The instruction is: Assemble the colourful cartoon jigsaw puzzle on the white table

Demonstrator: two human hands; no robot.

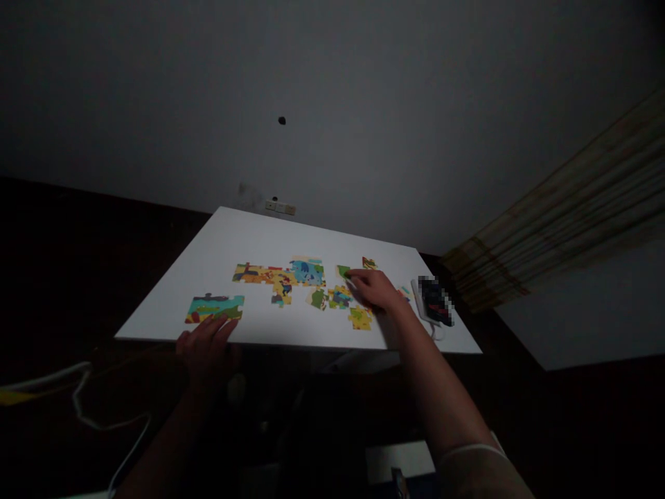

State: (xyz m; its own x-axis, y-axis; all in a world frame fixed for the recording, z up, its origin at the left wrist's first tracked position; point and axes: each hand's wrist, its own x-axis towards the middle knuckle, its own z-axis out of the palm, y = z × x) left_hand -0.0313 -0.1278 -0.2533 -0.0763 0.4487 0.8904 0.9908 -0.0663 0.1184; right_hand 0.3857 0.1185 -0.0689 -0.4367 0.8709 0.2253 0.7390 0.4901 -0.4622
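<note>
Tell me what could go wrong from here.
The left hand rests on the teal puzzle section close to the white table's near edge; a slip might push it over. The right hand, touching a green puzzle piece, may nudge the neighbouring pieces. The right forearm could snag the white cable beside it.

hands 2 | puzzle pieces — at least 7 | table 1 | curtain 1

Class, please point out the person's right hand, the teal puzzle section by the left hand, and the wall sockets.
Right hand (375, 287): head view, on the back of the hand.
Teal puzzle section (214, 305): head view, on its printed face.
Wall sockets (280, 207): head view, on the middle of the row.
</note>
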